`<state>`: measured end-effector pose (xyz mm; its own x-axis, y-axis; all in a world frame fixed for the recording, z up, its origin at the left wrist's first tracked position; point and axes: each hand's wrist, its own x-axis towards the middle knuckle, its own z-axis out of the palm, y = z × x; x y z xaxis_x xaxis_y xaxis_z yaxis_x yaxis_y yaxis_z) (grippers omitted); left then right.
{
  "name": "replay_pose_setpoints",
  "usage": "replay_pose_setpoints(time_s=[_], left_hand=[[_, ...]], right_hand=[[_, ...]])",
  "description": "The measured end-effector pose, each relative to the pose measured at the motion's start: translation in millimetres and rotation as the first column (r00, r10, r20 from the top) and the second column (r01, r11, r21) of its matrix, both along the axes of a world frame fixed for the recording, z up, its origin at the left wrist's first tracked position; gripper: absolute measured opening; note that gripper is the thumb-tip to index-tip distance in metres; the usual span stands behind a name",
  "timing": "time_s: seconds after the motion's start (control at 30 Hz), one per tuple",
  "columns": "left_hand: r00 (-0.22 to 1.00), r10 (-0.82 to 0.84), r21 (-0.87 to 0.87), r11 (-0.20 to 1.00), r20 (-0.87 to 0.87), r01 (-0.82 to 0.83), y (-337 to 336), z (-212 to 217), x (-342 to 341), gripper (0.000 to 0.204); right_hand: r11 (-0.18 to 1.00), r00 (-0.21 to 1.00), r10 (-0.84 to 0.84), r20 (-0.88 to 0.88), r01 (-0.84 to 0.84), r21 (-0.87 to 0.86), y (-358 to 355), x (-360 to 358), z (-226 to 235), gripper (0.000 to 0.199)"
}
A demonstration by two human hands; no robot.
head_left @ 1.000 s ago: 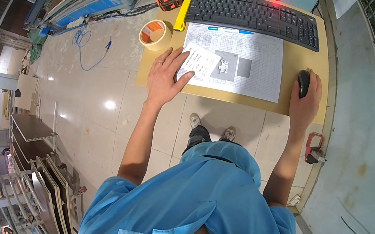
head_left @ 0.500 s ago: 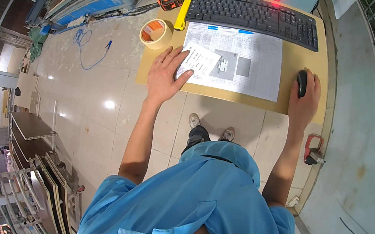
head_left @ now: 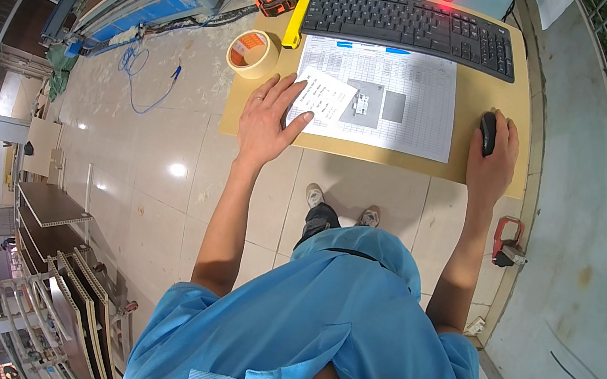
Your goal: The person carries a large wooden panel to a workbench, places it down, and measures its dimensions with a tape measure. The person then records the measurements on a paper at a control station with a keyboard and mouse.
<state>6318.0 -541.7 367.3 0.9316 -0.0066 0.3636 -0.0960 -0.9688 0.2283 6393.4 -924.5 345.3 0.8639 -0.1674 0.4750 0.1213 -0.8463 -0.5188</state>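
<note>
Tabletop: we see a light wooden tabletop (head_left: 497,85) across the upper middle of the frame, carrying everything below.
Keyboard: a long black computer keyboard (head_left: 411,27) lies along the tabletop's far edge, at the top centre.
Printed sheet: a large white paper sheet with a printed table (head_left: 406,106) sits just below the keyboard, in the upper centre.
Left hand: our left hand (head_left: 268,115) lies flat and released, fingers spread, left of centre in the upper frame; its fingertips touch the small slip.
Right hand: our right hand (head_left: 493,153) is cupped over the mouse at the upper right, grasping it.
Small slip: a small white paper slip (head_left: 324,97) lies tilted on the large sheet's lower left corner.
Tape roll: a beige roll of adhesive tape (head_left: 253,53) rests at the tabletop's left edge, just above the left hand.
Tape measure: an orange and black tape measure (head_left: 278,0) sits at the upper left corner of the tabletop.
Mouse: a black computer mouse (head_left: 489,128), partly covered by the right hand, lies right of the large sheet.
</note>
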Motion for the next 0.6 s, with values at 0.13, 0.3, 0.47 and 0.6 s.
replay_pose_setpoints(time_s=[0.13, 0.3, 0.47, 0.6], left_hand=[[1.0, 0.004, 0.001, 1.0, -0.004, -0.004, -0.4, 0.6, -0.4, 0.057], [1.0, 0.004, -0.003, 1.0, -0.01, -0.004, -0.3, 1.2, -0.3, 0.057], [1.0, 0.004, -0.001, 1.0, -0.005, -0.004, 0.1, -0.4, -0.4, 0.057], [1.0, 0.004, 0.004, 1.0, 0.001, -0.004, 0.6, -2.1, 0.1, 0.057]], right_hand=[[1.0, 1.0, -0.009, -0.007, 0.009, -0.001, 0.1, 0.2, -0.6, 0.046], [1.0, 1.0, -0.012, -0.011, 0.012, -0.004, 0.5, 0.5, -0.9, 0.046], [1.0, 1.0, -0.019, -0.016, 0.019, 0.0, 0.3, -0.5, 0.3, 0.047], [1.0, 1.0, -0.009, -0.014, 0.009, -0.003, -0.1, -0.3, 0.5, 0.047]])
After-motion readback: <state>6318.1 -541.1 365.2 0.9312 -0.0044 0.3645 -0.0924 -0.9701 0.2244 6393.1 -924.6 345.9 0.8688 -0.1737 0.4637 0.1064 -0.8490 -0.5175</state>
